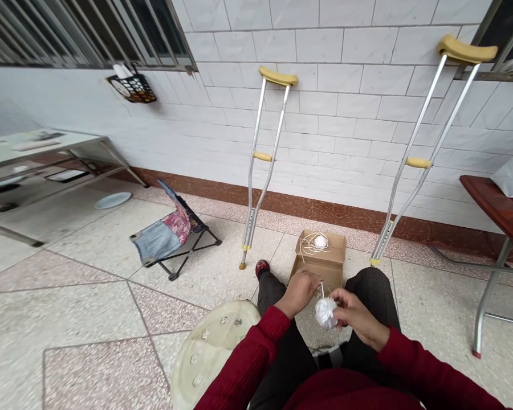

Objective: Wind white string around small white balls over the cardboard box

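Right hand grips a white ball, left hand pinches its string, apparently mid-wind; the next turn likely needs tautness.

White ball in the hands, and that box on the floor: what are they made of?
The white ball, held in the right hand, looks like wound cotton or synthetic string, matte, with a strand rising to the left hand. The box seems plain brown cardboard: dull, folded flaps.

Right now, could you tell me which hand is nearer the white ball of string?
Right: the right hand cups the white ball of string, while the left hand pinches the strand just above it.
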Tool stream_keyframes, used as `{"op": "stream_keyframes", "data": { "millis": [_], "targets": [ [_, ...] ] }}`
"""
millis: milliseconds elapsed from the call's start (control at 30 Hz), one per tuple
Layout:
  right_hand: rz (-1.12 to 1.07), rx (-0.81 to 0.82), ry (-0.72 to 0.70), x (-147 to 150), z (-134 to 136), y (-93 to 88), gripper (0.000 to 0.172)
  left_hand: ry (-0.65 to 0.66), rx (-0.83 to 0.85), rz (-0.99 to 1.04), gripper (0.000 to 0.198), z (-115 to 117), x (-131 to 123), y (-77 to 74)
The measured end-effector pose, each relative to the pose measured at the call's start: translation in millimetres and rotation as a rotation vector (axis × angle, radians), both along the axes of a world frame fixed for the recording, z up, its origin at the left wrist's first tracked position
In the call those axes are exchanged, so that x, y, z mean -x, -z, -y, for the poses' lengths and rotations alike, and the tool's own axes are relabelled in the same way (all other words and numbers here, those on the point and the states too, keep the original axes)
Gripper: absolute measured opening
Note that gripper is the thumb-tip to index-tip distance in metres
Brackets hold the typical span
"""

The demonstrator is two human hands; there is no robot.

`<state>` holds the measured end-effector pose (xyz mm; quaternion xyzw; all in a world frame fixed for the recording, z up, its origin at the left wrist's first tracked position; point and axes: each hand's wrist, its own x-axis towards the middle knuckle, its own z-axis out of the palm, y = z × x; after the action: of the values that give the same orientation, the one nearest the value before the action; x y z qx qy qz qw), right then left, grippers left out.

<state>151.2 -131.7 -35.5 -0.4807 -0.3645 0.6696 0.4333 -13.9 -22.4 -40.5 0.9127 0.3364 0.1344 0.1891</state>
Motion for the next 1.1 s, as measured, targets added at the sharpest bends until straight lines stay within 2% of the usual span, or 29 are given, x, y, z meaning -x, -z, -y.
{"op": "stream_keyframes", "data": {
  "millis": [67,133,233,333,467,567,667,767,867,1000,1100],
  "targets": [
    [-0.012,0.048,-0.016,2,0,20.4,0.023,0.058,-0.100,-0.052,0.025,-5,-9,-10.4],
    [-0.021,0.064,0.075,0,-9,34.8,0.024,0.087,-0.191,-0.081,0.022,-4,-18,-22.3],
    [-0.036,0.049,0.243,-10,-32,39.9,0.035,0.082,-0.279,-0.084,0.020,9,-27,-34.0],
    [-0.083,0.008,0.329,-20,-54,25.6,0.039,0.047,-0.263,-0.066,0.022,26,-26,-31.8],
    [-0.142,-0.097,0.388,-26,-69,-9.8,0.033,-0.049,-0.115,0.003,0.026,40,-19,-14.2],
    [-0.089,-0.171,0.318,-20,-61,-28.4,0.033,-0.107,0.017,0.042,0.029,37,-15,1.3],
    [-0.006,-0.196,0.227,-9,-39,-29.9,0.027,-0.151,0.110,0.051,0.023,29,-12,13.7],
    [0.005,-0.141,0.103,1,-14,-18.5,0.024,-0.078,0.167,0.046,0.021,21,-8,17.6],
    [0.029,-0.072,0.014,10,7,2.5,0.028,0.035,0.086,-0.007,0.024,10,-4,10.1],
    [0.047,0.121,0.033,19,18,41.3,0.031,0.059,-0.128,-0.130,0.026,-4,-2,-10.2],
    [-0.018,0.233,0.110,17,6,64.3,0.029,0.081,-0.207,-0.172,0.022,-2,-7,-23.0]
  ]
}}
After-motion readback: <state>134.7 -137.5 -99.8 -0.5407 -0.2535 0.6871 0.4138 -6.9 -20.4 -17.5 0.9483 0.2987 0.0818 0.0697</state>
